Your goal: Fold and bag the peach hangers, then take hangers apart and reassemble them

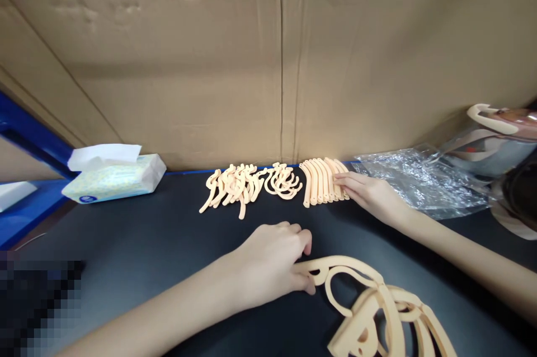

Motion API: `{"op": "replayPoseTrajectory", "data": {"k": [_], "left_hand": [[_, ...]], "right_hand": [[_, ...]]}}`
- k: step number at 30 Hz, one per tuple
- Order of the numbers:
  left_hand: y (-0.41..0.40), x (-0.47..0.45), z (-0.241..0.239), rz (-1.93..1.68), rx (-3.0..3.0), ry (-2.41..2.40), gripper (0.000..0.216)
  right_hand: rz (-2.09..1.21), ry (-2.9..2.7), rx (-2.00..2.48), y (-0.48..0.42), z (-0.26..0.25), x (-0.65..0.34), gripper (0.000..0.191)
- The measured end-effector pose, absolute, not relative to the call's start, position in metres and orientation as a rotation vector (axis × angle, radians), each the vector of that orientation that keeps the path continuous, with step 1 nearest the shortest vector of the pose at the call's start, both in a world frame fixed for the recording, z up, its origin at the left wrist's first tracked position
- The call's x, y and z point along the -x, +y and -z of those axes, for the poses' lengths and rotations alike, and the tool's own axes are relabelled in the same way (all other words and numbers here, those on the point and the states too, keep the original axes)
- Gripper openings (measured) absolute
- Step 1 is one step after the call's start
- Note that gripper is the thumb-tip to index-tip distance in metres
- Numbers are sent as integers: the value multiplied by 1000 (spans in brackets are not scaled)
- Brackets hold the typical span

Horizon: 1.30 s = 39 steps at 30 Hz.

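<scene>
At the front, my left hand [274, 267] is closed around the narrow end of a cream-coloured assembly [390, 312] made of curved, rib-like pieces. Its lower part runs out of the bottom of the view. My right hand [373, 195] reaches to the back, its fingers together on the right end of a neat row of slightly bent cream strips [321, 181], seemingly pinching one. Left of that row lies a small heap of C-shaped cream pieces [285, 181]. Further left is a looser heap of S-shaped cream pieces [230, 183].
A tissue pack [115, 178] stands at the back left. Crumpled clear plastic [428, 178] lies at the back right, beside a bag holding more cream parts [490, 122]. A cardboard wall [210, 66] rises behind the black tabletop [138, 250]. The lower left corner is pixelated.
</scene>
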State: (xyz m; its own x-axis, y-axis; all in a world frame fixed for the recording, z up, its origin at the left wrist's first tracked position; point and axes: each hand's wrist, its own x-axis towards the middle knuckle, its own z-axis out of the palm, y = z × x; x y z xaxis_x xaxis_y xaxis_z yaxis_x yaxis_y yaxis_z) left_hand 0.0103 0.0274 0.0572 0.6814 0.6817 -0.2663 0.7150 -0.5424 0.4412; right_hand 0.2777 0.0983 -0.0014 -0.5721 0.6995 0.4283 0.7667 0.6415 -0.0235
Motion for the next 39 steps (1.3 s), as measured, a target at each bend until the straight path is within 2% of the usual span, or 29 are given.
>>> {"op": "replayPoseTrajectory", "data": {"k": [2, 5, 8, 10, 13, 16, 20, 23, 25, 29, 31, 34, 39], "left_hand": [[29, -10, -55, 59, -2269, 1064, 24], [32, -8, -54, 11, -2062, 1039, 24], [36, -10, -55, -106, -1697, 981, 21], [38, -14, -57, -254, -1443, 969, 17], [41, -19, -62, -509, -1207, 1010, 13], [46, -21, -66, -668, -1123, 1044, 13], [53, -20, -71, -785, -1257, 1046, 17], [59, -19, -75, -883, -1390, 1078, 20], [63, -20, -78, -927, -1454, 1098, 24], [69, -21, -84, -976, -1627, 1166, 33], [70, -22, -83, -1003, -1741, 1241, 34], [69, -22, -75, -1026, -1918, 1399, 35], [63, -26, -65, -939, -2114, 1627, 28]], "right_hand": [[205, -2454, 1157, 99, 4, -279, 32], [145, -2427, 1144, 99, 4, -279, 32], [-52, -2318, 1151, 91, -7, -270, 29], [-344, -2198, 1195, 79, -20, -258, 24], [-995, -2017, 1156, 59, -41, -235, 29], [-1258, -1917, 1116, 49, -57, -218, 30], [-1157, -1908, 1095, 58, -70, -213, 27], [-925, -2041, 1099, 68, -82, -214, 30], [-529, -2179, 1166, 72, -90, -213, 30], [508, -2482, 1215, 77, -98, -210, 27], [721, -2608, 1193, 80, -99, -208, 25], [525, -2700, 1248, 87, -97, -205, 21], [-428, -2620, 1026, 103, -83, -208, 37]]}}
